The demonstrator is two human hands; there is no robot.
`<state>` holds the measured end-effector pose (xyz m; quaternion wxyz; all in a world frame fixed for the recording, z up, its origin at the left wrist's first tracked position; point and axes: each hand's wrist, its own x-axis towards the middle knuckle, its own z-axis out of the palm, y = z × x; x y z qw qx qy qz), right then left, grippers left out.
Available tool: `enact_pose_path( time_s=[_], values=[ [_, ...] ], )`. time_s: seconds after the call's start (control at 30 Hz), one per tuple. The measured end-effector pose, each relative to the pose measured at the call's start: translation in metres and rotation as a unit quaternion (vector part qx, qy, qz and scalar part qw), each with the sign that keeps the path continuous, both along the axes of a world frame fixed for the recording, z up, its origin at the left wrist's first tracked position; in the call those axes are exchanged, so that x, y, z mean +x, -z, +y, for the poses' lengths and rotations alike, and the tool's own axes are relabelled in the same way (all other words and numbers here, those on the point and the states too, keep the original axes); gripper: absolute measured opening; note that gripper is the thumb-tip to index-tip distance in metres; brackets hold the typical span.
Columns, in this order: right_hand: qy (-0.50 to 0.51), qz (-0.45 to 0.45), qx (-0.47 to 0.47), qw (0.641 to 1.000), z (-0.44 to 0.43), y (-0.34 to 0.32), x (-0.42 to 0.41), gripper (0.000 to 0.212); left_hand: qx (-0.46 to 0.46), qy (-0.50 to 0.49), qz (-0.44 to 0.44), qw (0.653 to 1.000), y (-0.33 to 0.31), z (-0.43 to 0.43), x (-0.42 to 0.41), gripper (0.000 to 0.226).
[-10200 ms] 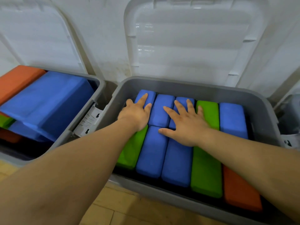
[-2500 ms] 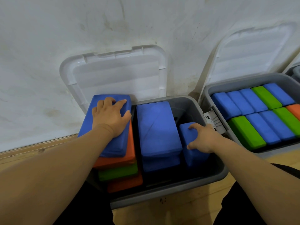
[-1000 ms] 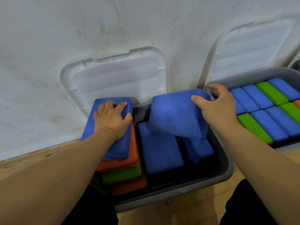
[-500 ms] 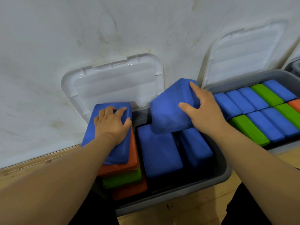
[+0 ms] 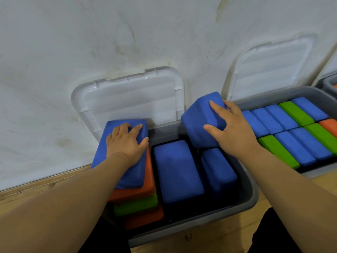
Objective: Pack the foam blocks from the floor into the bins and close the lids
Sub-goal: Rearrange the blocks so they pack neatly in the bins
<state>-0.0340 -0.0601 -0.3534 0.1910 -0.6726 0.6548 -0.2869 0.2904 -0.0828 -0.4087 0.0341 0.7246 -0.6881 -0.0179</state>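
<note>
A grey bin (image 5: 252,196) in front of me holds foam blocks. My left hand (image 5: 126,143) rests on the top blue block (image 5: 104,157) of a stack over orange (image 5: 145,185), green (image 5: 138,204) and orange blocks at the bin's left. My right hand (image 5: 230,128) grips a tilted blue block (image 5: 197,119) lifted above the bin's back right corner. Below it lie a flat blue block (image 5: 176,172) and a narrower blue block (image 5: 218,172). The bin's white lid (image 5: 127,99) leans open against the wall.
A second grey bin (image 5: 273,95) to the right is filled with rows of blue, green and orange blocks, its white lid (image 5: 271,66) leaning on the wall. A third bin's corner (image 5: 330,84) shows at far right. Wooden floor (image 5: 218,232) lies in front.
My right hand has lifted the blue block off the middle of the bin and carried it up and to the right. My left hand has stayed on the stack.
</note>
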Motion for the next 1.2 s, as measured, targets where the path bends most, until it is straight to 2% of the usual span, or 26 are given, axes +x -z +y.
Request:
enact_pose_path(
  time_s=[0.37, 0.57, 0.83, 0.93, 1.03, 1.2],
  values=[
    [0.024, 0.027, 0.026, 0.999, 0.011, -0.004, 0.005, 0.07, -0.007, -0.007, 0.015, 1.0, 0.0, 0.0, 0.0, 0.062],
    [0.076, 0.029, 0.078, 0.994, -0.012, -0.015, 0.003, 0.069, -0.006, -0.007, 0.018, 1.0, 0.001, 0.0, 0.0, 0.062],
    [0.096, 0.05, 0.13, 0.986, -0.051, -0.02, -0.002, 0.068, -0.004, -0.008, 0.015, 1.0, 0.001, -0.002, -0.001, 0.062],
    [0.102, 0.045, 0.139, 0.984, -0.061, -0.021, -0.004, 0.059, -0.004, -0.009, 0.017, 1.0, 0.001, -0.002, -0.001, 0.062],
    [0.106, 0.034, 0.135, 0.985, -0.062, -0.016, -0.005, 0.066, -0.005, -0.01, 0.022, 1.0, 0.001, -0.002, 0.0, 0.062],
    [0.121, 0.04, 0.114, 0.985, -0.054, -0.005, -0.003, 0.065, -0.006, -0.007, 0.026, 1.0, 0.0, -0.002, 0.002, 0.061]
  ],
)
